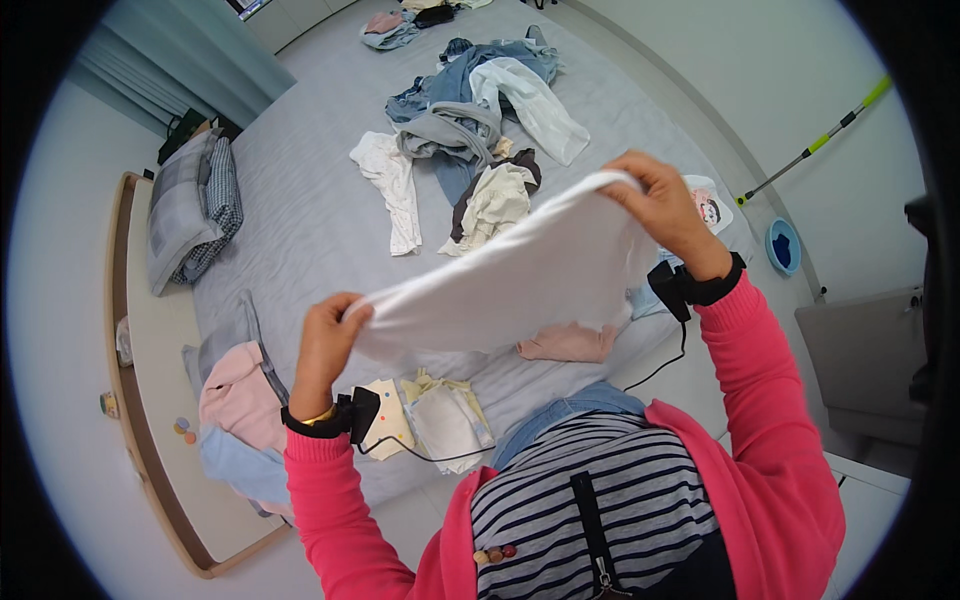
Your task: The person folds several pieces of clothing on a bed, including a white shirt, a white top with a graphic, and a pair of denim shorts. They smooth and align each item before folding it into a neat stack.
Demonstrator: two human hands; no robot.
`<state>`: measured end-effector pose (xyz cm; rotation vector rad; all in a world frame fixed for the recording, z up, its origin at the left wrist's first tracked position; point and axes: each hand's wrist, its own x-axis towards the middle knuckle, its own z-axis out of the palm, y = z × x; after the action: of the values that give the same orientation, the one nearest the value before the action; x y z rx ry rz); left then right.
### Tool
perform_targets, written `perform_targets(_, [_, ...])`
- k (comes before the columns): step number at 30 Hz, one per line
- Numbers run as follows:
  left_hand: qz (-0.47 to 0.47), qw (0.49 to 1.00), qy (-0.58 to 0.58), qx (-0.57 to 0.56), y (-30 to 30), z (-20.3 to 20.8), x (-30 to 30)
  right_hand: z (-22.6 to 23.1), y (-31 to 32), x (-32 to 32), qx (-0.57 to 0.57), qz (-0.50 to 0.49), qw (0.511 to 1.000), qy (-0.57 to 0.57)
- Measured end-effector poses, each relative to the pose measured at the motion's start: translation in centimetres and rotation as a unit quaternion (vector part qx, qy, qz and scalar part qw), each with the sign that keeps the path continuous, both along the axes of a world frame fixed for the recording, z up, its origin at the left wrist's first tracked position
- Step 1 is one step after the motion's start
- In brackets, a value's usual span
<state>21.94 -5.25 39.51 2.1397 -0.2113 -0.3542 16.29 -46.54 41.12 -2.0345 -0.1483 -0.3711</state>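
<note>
A plain white cloth [510, 275] is stretched between my two hands above the bed, its upper edge pulled taut and its lower part hanging loose. My left hand [328, 338] pinches one corner, lower and nearer to me. Farther away and higher, my right hand [660, 205] grips the opposite corner, fingers closed over the edge. Whether it is a garment, I cannot tell. Below it lies a pink garment [568, 342], partly covered from view. Close to my left wrist rest a cream cloth with coloured dots [382, 412] and a small stack of pale folded cloths [447, 425].
The grey bed sheet [300, 170] carries a heap of blue and grey clothes [450, 110], with white garments [390, 185] beside it. Pillows [185, 215] lie by the headboard [160, 400]. Folded pink clothing [240, 395] sits at left. Cables hang from both wrist straps.
</note>
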Motion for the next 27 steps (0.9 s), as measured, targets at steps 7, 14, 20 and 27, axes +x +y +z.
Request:
perform_targets(7, [0.017, 0.989, -0.005, -0.144, -1.5, 0.2, 1.0, 0.7, -1.1, -0.8, 0.038, -0.073, 0.997, 0.005])
perform_targets(14, [0.025, 0.962, 0.029, -0.272, -2.8, 1.1, -1.0, 2.1, -2.7, -3.3, -0.005, -0.048, 0.992, 0.115])
perform_targets(20, [-0.034, 0.964, 0.126, -0.232, -1.6, 3.4, -3.1, 5.2, -4.3, -7.5, 0.028, 0.025, 0.970, 0.242])
perform_targets(27, [-0.033, 0.980, 0.142, -0.135, -6.0, -5.3, 3.5, -1.6, -7.7, -1.6, -0.098, 0.023, 0.975, 0.199])
